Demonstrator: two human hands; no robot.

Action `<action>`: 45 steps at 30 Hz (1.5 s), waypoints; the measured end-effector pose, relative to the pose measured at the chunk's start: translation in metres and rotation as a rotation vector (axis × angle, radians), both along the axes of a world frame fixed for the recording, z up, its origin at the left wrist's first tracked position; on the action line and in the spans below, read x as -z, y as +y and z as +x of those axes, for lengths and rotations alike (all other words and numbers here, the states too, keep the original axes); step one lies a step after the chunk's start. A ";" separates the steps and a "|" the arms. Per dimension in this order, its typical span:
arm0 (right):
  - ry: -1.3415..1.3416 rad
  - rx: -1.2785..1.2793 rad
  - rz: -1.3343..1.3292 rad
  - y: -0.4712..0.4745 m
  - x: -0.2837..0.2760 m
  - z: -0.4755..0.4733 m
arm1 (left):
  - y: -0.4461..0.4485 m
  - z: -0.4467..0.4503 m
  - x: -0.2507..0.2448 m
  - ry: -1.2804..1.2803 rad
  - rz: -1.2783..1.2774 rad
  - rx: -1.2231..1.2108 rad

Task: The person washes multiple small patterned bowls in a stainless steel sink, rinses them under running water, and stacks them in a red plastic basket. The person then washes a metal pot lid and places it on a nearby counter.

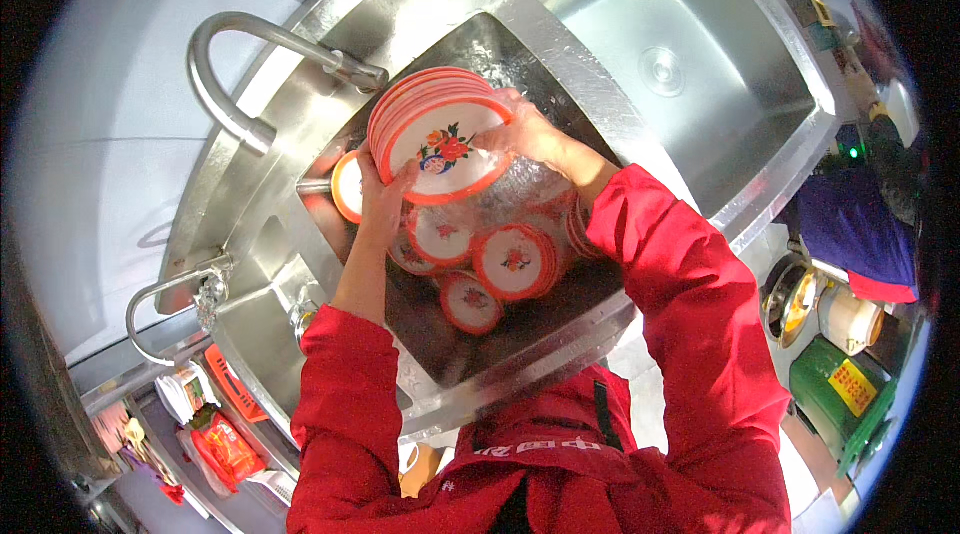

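Note:
Between my two hands is a stack of oval plates [450,118], white with orange-red rims and a flower print, tilted over the middle sink basin [480,361]. My left hand [382,193] grips the stack at its lower left edge, thumb over the top plate. On the upper right edge, my right hand [521,133] holds it with fingers and thumb around the rim. Below lie stacked small round plates [514,262] with matching rims, a loose small plate [471,303], and a larger plate [441,234]. Another orange-rimmed dish [347,187] leans beside my left hand.
A curved steel faucet [217,76] reaches over the basin's left rim. To the right is a second steel basin [697,99] with a round drain. A smaller faucet [142,309] stands at far left, near a shelf with a red package [229,451]. A green bin [840,391] stands at right.

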State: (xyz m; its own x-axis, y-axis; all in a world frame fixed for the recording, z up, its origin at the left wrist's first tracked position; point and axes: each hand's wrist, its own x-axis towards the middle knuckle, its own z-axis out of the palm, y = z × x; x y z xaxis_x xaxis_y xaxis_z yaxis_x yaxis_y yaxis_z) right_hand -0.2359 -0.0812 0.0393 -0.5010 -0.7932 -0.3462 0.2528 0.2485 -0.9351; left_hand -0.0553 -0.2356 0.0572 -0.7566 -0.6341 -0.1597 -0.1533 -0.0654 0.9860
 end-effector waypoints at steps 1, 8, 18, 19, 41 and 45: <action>0.064 -0.007 -0.034 0.005 -0.006 0.004 | 0.004 0.003 -0.010 0.008 -0.177 0.033; -0.208 0.014 -0.606 0.034 -0.073 0.028 | 0.039 0.031 -0.105 0.163 -0.837 0.100; 0.932 0.009 -0.470 0.060 -0.197 0.040 | 0.085 0.075 -0.218 0.285 -0.968 -0.023; 1.030 0.015 -0.539 0.062 -0.210 0.040 | 0.088 0.077 -0.229 0.298 -1.039 -0.054; -0.051 -0.136 -0.097 0.083 -0.129 0.129 | 0.151 0.153 -0.107 0.295 0.443 -0.348; -0.298 -0.174 0.057 0.088 -0.113 0.132 | 0.177 0.172 -0.069 0.271 0.719 -0.401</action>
State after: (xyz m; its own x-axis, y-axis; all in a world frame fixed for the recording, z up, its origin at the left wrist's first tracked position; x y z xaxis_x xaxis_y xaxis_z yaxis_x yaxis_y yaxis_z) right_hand -0.1043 0.0064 0.1521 -0.2303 -0.8329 -0.5033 0.4617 0.3618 -0.8099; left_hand 0.1164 -0.0590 0.1259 -0.5673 -0.6756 -0.4709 0.2497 -0.6860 0.6834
